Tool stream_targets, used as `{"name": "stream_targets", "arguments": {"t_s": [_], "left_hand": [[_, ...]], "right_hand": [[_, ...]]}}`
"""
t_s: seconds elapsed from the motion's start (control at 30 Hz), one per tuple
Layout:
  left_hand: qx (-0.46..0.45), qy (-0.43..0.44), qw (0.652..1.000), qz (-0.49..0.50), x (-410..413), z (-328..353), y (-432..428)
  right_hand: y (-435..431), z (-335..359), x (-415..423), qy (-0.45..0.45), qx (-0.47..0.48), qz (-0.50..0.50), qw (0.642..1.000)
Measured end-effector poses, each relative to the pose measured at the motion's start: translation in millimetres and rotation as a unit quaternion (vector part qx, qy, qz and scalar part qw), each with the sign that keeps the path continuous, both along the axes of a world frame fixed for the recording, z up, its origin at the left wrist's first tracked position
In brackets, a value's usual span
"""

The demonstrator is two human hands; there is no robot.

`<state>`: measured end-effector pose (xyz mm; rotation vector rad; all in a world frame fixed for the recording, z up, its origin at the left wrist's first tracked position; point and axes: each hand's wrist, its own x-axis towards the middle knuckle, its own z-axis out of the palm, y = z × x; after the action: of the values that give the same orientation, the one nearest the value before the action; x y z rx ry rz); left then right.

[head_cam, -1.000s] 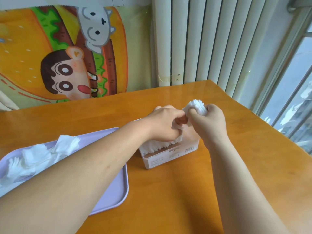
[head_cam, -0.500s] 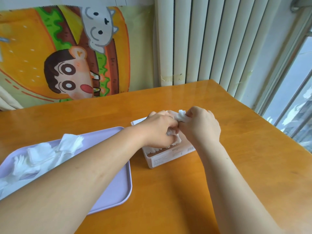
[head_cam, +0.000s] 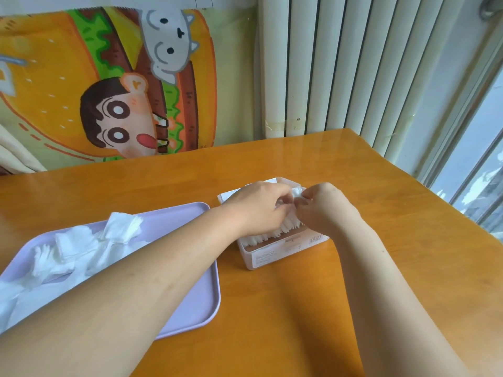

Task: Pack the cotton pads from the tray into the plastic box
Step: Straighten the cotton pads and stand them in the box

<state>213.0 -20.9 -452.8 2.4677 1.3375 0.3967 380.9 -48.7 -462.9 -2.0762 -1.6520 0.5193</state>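
Orange-brown wooden table (head_cam: 272, 308), glossy top, soft daylight sheen near far edge. Behind it, left: hanging cartoon cloth (head_cam: 109, 85), burger print with boy's face and grey cat. Centre and right: white vertical blinds (head_cam: 353, 63), slats straight, some scuffed near bottom. Far right: window (head_cam: 479, 170), pale frame, bright overcast light outside. Beige curtain edge (head_cam: 16, 156) at far left.

- The worktop (head_cam: 299, 308) is glossy orange-brown wood with a rounded far corner near the window.
- A lilac tray (head_cam: 201, 295) lies flat on its left part, reaching the left edge of the view.
- A clear plastic box (head_cam: 272, 254) stands just beside the tray's far right corner, a printed label on its near wall.
- The near right stretch of wood is bare.
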Motion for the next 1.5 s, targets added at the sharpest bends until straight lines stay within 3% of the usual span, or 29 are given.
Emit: {"name": "stream_targets", "arguments": {"t_s": [0.17, 0.33, 0.53, 0.7, 0.87, 1.03, 1.2, 1.3, 1.5], "left_hand": [[0.028, -0.073, 0.997, 0.022, 3.7, -4.6, -2.5], [0.030, -0.063, 0.997, 0.016, -4.4, -4.4, -14.9], [0.075, -0.061, 0.991, 0.093, -44.8, 8.4, -37.4], [0.047, -0.029, 0.989, 0.134, -55.7, 5.9, -54.8], [0.007, -0.067, 0.991, 0.119, -49.7, -4.5, -57.6], [0.003, -0.119, 0.985, 0.122, -50.7, -10.3, -61.9], [0.004, -0.148, 0.984, 0.101, -80.7, -0.4, -90.3], [0.004, -0.117, 0.984, 0.137, -119.4, 3.6, -111.6], [0.053, -0.050, 0.973, 0.221, -208.5, 9.2, -153.9]], "right_hand": [[-2.7, 2.1, 0.6, 0.029, 0.073, -0.049, 0.996], [-3.0, 0.2, 7.6, 0.050, 0.044, -0.025, 0.997], [-7.2, 18.1, 6.5, 0.083, 0.212, -0.015, 0.974], [-17.1, 25.6, -29.2, 0.049, 0.071, 0.135, 0.987], [-18.7, 15.9, -37.2, 0.039, -0.023, 0.169, 0.985], [-22.5, 28.1, -35.6, 0.026, -0.024, 0.195, 0.980], [-40.3, 48.9, -67.0, -0.005, 0.082, 0.215, 0.973], [-60.8, 51.8, -112.0, 0.040, 0.157, 0.247, 0.955], [-85.7, 19.5, -194.7, 0.072, 0.107, 0.307, 0.943]]}}
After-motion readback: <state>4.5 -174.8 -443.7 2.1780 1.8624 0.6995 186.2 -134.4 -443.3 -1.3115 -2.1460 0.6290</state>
